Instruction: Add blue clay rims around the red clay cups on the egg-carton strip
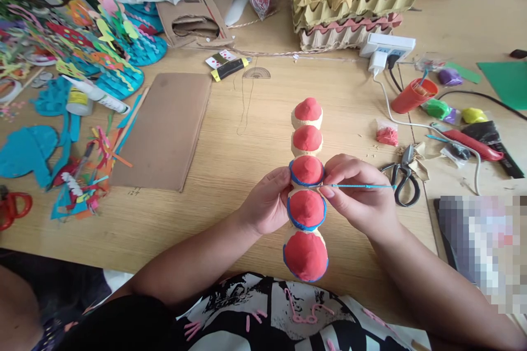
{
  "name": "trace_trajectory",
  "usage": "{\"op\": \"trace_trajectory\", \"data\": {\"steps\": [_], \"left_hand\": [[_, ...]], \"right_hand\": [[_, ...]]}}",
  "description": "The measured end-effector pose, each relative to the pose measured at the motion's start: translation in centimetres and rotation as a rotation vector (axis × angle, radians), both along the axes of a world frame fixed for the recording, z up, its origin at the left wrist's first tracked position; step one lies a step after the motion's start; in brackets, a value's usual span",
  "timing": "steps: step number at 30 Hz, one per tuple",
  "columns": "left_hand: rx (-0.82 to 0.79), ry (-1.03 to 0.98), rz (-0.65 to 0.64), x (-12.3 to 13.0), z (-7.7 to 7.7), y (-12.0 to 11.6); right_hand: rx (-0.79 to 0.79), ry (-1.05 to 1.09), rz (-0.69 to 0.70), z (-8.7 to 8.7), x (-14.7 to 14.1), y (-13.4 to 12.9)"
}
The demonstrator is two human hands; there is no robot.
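Note:
In the head view, a strip of egg carton cups (307, 145) extends away from my body, each cup topped with a red dome. Blue edging runs along the rims of the nearer three domes. My left hand (267, 200) is closed on the strip's left side, thumb beside the middle dome. Between thumb and fingers, my right hand (360, 192) pinches a thin blue stick (358, 186). Its tip touches the strip near the lower rim of the middle dome. The fingers of my left hand are partly hidden behind the strip.
Flat cardboard (164, 129) lies left, near colourful paper crafts (119, 60). Egg trays (349, 5) are stacked at the back. Right are a power strip (387, 45) with cables, a red cup (414, 94), black-handled scissors (405, 178) and a red cutter (473, 145).

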State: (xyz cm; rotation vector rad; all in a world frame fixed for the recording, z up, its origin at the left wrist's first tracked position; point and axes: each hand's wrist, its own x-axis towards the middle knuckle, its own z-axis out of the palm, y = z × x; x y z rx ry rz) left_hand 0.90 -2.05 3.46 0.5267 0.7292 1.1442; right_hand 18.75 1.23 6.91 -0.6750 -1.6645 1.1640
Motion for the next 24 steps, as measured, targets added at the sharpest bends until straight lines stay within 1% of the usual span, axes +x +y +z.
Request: {"op": "trace_trajectory", "data": {"steps": [3, 10, 17, 24], "left_hand": [[-0.010, -0.036, -0.055, 0.04, 0.06, -0.02], [-0.021, -0.115, -0.108, 0.10, -0.06, -0.15], [-0.012, -0.087, -0.114, -0.04, -0.07, -0.30], [-0.050, -0.057, -0.123, 0.04, -0.02, -0.34]], "right_hand": [[0.029, -0.007, -0.007, 0.06, -0.10, -0.18], [0.051, 0.001, -0.017, 0.19, -0.30, -0.49], [0.093, -0.024, -0.044, 0.16, -0.20, -0.60], [0.143, -0.027, -0.106, -0.13, -0.33, -0.70]]}}
